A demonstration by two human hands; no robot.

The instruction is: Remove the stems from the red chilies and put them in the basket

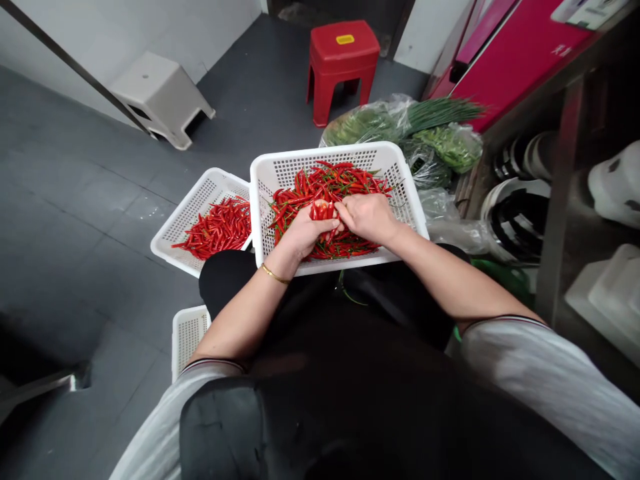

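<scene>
A white plastic basket point(405, 167) rests on my lap, heaped with red chili peppers point(345, 177) that have green stems. Over the heap, my left hand point(306, 232) is curled around several red chilies point(323, 211). My right hand point(367, 215) meets it from the right, thumb and fingertips pinched at the chilies in the left palm; what exactly sits between those fingertips is partly hidden. Beside my left knee, a second white basket point(213, 183) on the floor holds a pile of red chilies point(220, 227) with few stems showing.
A third white basket point(190, 337) is partly hidden by my left arm. Ahead stand a red stool point(345, 50) and a tipped white stool point(157, 93). Bagged green vegetables point(385, 123) lie beyond the lap basket. To the right, a metal shelf point(560, 193) holds containers.
</scene>
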